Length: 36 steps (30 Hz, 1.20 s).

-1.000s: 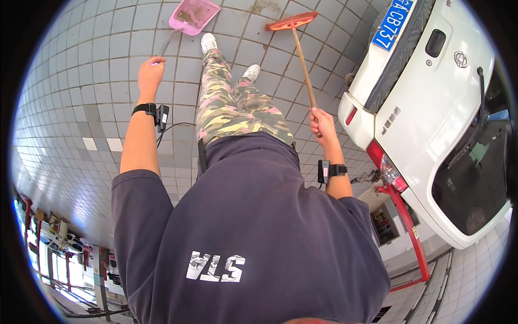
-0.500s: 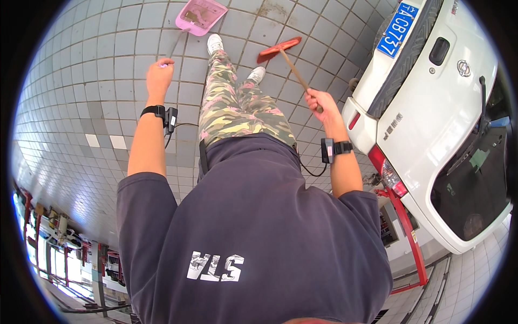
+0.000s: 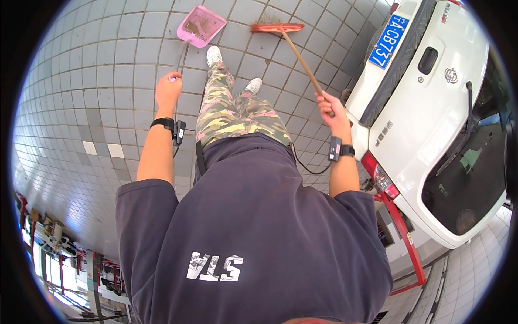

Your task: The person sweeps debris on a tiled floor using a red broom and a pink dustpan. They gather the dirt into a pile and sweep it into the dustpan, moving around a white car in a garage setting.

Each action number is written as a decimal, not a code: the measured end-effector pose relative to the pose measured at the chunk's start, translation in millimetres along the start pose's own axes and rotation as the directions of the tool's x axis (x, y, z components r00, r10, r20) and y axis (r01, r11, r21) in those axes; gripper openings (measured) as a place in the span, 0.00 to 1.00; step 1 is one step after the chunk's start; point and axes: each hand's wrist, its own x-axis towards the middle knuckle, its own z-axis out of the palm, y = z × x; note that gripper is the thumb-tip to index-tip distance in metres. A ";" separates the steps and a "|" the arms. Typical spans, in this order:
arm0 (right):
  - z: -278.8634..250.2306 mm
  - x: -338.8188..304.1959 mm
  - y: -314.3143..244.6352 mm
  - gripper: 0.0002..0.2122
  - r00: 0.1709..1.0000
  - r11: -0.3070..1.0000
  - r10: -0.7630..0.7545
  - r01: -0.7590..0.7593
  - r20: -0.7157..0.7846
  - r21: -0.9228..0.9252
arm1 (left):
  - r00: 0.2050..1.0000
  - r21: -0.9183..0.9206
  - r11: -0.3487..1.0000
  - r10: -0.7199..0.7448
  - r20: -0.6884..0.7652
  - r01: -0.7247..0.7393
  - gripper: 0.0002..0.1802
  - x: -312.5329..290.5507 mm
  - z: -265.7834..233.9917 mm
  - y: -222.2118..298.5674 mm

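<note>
My left hand (image 3: 169, 92) is closed around the grip end of a long-handled pink dustpan (image 3: 190, 35). The pan lies on the floor beyond my front shoe, with brownish dirt in it, and its thin grey handle runs back to my fist. In my right hand (image 3: 333, 110) is the wooden handle of a broom (image 3: 303, 62), gripped near its upper end. The orange-red broom head (image 3: 283, 28) lies on the tiles to the right of the dustpan, apart from it. Next to the bristles there is a brownish patch of dirt (image 3: 267, 20).
A white vehicle's rear end (image 3: 415, 108) stands close on my right, beyond the broom hand. Below it is a red metal arm (image 3: 407, 237). Grey tiles (image 3: 118, 65) cover the floor. Red-framed equipment (image 3: 65, 248) stands at the lower left.
The broom head has moved away from my feet and turned to lie nearly crosswise. My left hand has shifted a little to the right. The dustpan stays near my front shoe.
</note>
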 end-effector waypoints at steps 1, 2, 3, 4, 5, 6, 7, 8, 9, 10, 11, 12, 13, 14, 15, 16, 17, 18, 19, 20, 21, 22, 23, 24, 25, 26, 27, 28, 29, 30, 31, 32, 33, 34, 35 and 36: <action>-9.9 -9.7 1.3 0.13 1.000 1.000 -0.001 0.001 -0.013 -0.022 | 1.000 -0.012 1.000 0.008 -0.002 -0.008 0.14 -2.0 -1.6 0.7; -20.8 -18.8 2.9 0.13 1.000 0.999 -0.006 0.005 -0.029 -0.038 | 1.000 -0.021 1.000 0.022 0.002 -0.022 0.14 -3.0 -1.9 1.6; -33.8 -25.0 3.8 0.12 0.998 0.997 -0.017 0.012 -0.063 -0.071 | 0.999 -0.028 0.999 0.036 0.005 -0.036 0.14 -4.0 -2.3 1.3; -45.6 -32.3 4.5 0.12 0.995 0.994 -0.028 0.017 -0.100 -0.104 | 0.999 -0.023 0.999 0.033 0.008 -0.033 0.14 -4.4 -2.6 -0.6; -50.8 -40.1 2.6 0.11 0.990 0.990 -0.042 0.023 -0.132 -0.138 | 1.000 -0.018 0.999 0.031 0.005 -0.031 0.14 -4.6 -1.7 -1.2; -55.7 -47.0 -0.2 0.10 0.980 0.976 -0.074 0.033 -0.186 -0.216 | 1.000 -0.013 1.000 0.028 0.003 -0.028 0.14 -5.3 0.4 -2.3; -56.8 -54.2 -2.4 0.10 0.966 0.956 -0.110 0.039 -0.234 -0.289 | 0.999 -0.013 0.999 0.040 0.005 -0.039 0.14 -5.7 3.4 -4.4; -55.8 -56.7 -6.2 0.09 0.950 0.931 -0.148 0.041 -0.273 -0.362 | 0.999 -0.012 0.999 0.050 0.001 -0.050 0.14 -4.3 4.3 -7.8; -54.7 -57.0 -11.3 0.08 0.922 0.892 -0.209 0.042 -0.328 -0.450 | 0.998 -0.011 0.998 0.057 -0.004 -0.057 0.14 -3.3 5.3 -11.2; -55.7 -54.6 -18.7 0.08 0.911 0.848 -0.232 0.018 -0.341 -0.529 | 0.998 -0.019 0.998 0.064 -0.018 -0.064 0.14 -3.3 6.8 -12.4; -57.7 -47.2 -27.2 0.08 0.898 0.801 -0.255 -0.010 -0.357 -0.599 | 0.997 -0.023 0.997 0.072 -0.027 -0.073 0.14 -3.5 8.6 -13.6; -58.5 -37.3 -37.1 0.09 0.886 0.745 -0.280 -0.043 -0.370 -0.666 | 0.996 -0.030 0.996 0.078 -0.038 -0.079 0.14 -4.2 10.5 -14.5; -62.3 -21.7 -46.0 0.10 0.877 0.678 -0.319 -0.053 -0.359 -0.733 | 0.997 -0.084 0.994 0.074 -0.032 -0.076 0.14 -3.8 13.3 -15.0; -66.6 -4.0 -55.4 0.12 0.870 0.604 -0.353 -0.069 -0.344 -0.794 | 0.997 -0.135 0.988 0.067 -0.025 -0.070 0.14 -5.2 15.6 -16.8; -65.5 13.7 -67.1 0.11 0.872 0.497 -0.365 -0.114 -0.326 -0.860 | 0.998 -0.185 0.981 0.054 -0.020 -0.057 0.14 -6.3 17.9 -18.7; -63.8 32.4 -78.2 0.10 0.874 0.381 -0.376 -0.156 -0.307 -0.912 | 1.000 -0.198 0.980 0.023 -0.001 -0.023 0.14 -5.6 19.9 -19.0; -62.7 55.6 -87.9 0.10 0.874 0.258 -0.397 -0.188 -0.281 -0.948 | 1.000 -0.208 0.978 -0.008 0.020 0.012 0.14 -6.8 21.3 -19.3; -57.9 75.9 -93.8 0.09 0.877 0.124 -0.413 -0.213 -0.245 -0.969 | 0.998 -0.219 0.974 -0.043 0.035 0.050 0.14 -8.5 22.3 -20.7; -39.0 85.3 -96.7 0.09 0.890 0.151 -0.401 -0.170 -0.218 -0.974 | 1.000 -0.236 0.972 -0.013 -0.019 0.008 0.14 -9.6 27.2 -30.6; -9.9 88.0 -98.0 0.09 0.903 0.176 -0.385 -0.129 -0.189 -0.976 | 0.997 -0.247 0.968 0.012 -0.074 -0.030 0.13 -15.2 36.2 -48.6; 9.3 89.8 -98.9 0.10 0.924 0.226 -0.354 -0.066 -0.145 -0.972 | 0.992 -0.256 0.964 0.044 -0.120 -0.074 0.12 -24.3 43.7 -54.9; 23.9 90.8 -100.3 0.10 0.939 0.282 -0.328 -0.007 -0.104 -0.959 | 0.991 -0.333 0.941 0.012 -0.134 -0.057 0.12 -40.7 49.8 -46.4; 39.4 92.0 -100.1 0.10 0.947 0.250 -0.315 0.019 -0.063 -0.968 | 0.988 -0.409 0.911 -0.018 -0.150 -0.045 0.11 -63.5 54.4 -34.7; 52.9 91.8 -103.0 0.10 0.952 0.221 -0.305 0.049 -0.021 -0.974 | 0.985 -0.482 0.875 -0.043 -0.165 -0.042 0.10 -81.5 55.9 -24.3; 63.3 88.9 -108.8 0.09 0.955 0.231 -0.297 0.082 0.010 -0.970 | 0.976 -0.479 0.876 -0.052 -0.213 -0.058 0.10 -96.8 65.3 -25.3; 71.3 84.6 -114.0 0.09 0.956 0.240 -0.290 0.112 0.039 -0.964 | 0.964 -0.476 0.876 -0.060 -0.259 -0.073 0.10 -111.0 80.4 -31.7; 76.1 79.6 -123.4 0.09 0.955 0.252 -0.288 0.142 0.066 -0.957 | 0.956 -0.524 0.851 -0.122 -0.268 -0.039 0.10 -121.3 92.7 -34.9; 77.8 72.1 -135.9 0.08 0.961 0.276 -0.264 0.157 0.083 -0.948 | 0.943 -0.576 0.818 -0.189 -0.273 -0.002 0.10 -132.7 107.1 -37.1; 78.3 63.8 -147.0 0.08 0.967 0.292 -0.233 0.167 0.099 -0.942 | 0.930 -0.628 0.777 -0.266 -0.252 0.052 0.10 -146.3 119.4 -37.2; 76.4 57.5 -156.2 0.08 0.972 0.310 -0.203 0.176 0.116 -0.934 | 0.913 -0.675 0.730 -0.339 -0.227 0.103 0.10 -157.1 130.2 -37.6; 68.0 52.8 -167.3 0.09 0.971 0.335 -0.207 0.188 0.123 -0.923 | 0.892 -0.719 0.678 -0.407 -0.194 0.153 0.10 -164.4 140.5 -35.1; 53.4 45.5 -179.5 0.09 0.970 0.359 -0.208 0.197 0.128 -0.912 | 0.876 -0.739 0.653 -0.442 -0.192 0.167 0.10 -173.6 149.1 -33.4; 36.2 37.9 -191.3 0.10 0.969 0.385 -0.209 0.206 0.132 -0.900 | 0.859 -0.757 0.627 -0.476 -0.189 0.181 0.11 -182.3 157.4 -32.3; 17.0 30.4 -202.5 0.11 0.973 0.396 -0.198 0.188 0.117 -0.899 | 0.842 -0.779 0.599 -0.506 -0.189 0.186 0.11 -186.3 162.0 -28.6; 7.2 12.5 -215.2 0.10 0.977 0.355 -0.198 0.149 0.082 -0.923 | 0.828 -0.783 0.583 -0.535 -0.167 0.219 0.11 -193.5 167.4 -26.2; 0.3 -3.6 -225.0 0.10 0.979 0.341 -0.199 0.115 0.048 -0.933 | 0.810 -0.787 0.563 -0.568 -0.147 0.252 0.11 -205.1 171.8 -24.1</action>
